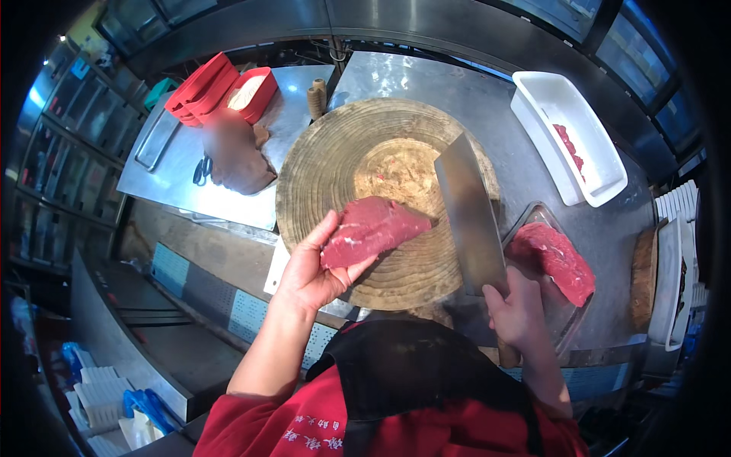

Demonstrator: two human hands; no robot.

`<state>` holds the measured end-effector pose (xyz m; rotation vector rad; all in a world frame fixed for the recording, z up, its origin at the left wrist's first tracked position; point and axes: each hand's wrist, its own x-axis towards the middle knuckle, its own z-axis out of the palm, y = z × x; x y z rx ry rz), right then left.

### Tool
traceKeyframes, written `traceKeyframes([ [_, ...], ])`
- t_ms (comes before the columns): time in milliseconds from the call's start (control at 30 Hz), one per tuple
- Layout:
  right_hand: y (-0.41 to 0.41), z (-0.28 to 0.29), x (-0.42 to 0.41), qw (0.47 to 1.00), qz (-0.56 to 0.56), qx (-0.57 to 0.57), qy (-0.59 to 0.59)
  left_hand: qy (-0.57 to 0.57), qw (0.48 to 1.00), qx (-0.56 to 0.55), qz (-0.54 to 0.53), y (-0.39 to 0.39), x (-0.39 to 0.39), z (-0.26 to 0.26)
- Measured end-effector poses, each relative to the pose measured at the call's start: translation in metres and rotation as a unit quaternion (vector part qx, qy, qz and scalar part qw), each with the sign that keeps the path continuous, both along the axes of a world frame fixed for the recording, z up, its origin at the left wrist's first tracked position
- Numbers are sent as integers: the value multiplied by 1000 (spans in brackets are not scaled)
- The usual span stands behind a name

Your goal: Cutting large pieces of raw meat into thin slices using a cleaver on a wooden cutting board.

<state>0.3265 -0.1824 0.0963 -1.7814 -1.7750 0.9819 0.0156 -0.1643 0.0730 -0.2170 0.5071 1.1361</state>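
A piece of raw red meat (374, 228) lies in my left hand (314, 271), its far tip over the round wooden chopping block (320, 165). My right hand (511, 311) is closed on the wooden handle of a broad cleaver (471, 217), whose blade points away from me above the block's right side. Right of the cleaver, a larger piece of raw meat (554, 260) rests in a shallow metal tray (537, 211). A small reddish scrap of meat is on the pale, worn centre of the block.
A deep white plastic tub (599, 137) holding some red meat stands at the back right. Red containers (211, 85), one with white contents, black-handled scissors (201, 169) and a brown cloth-like item (240, 163) are on the left steel table. Another wooden block (645, 277) stands at the right edge.
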Motion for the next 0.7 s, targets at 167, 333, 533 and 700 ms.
traceKeyframes([
  [167, 0, 8, -7, 1000, 9, -2, -10, 117, 992, -40, -19, -8, 12, -8],
  [333, 2, 4, -3, 1000, 18, -8, -15, 64, 997, -44, -15, -6, 7, -9],
  [533, 3, 4, -2, 1000, 13, -10, -12, -32, 998, -46, -1, -2, 4, -2],
  [700, 4, 6, -3, 999, 11, -23, -19, -81, 994, -75, 10, 0, 0, 2],
])
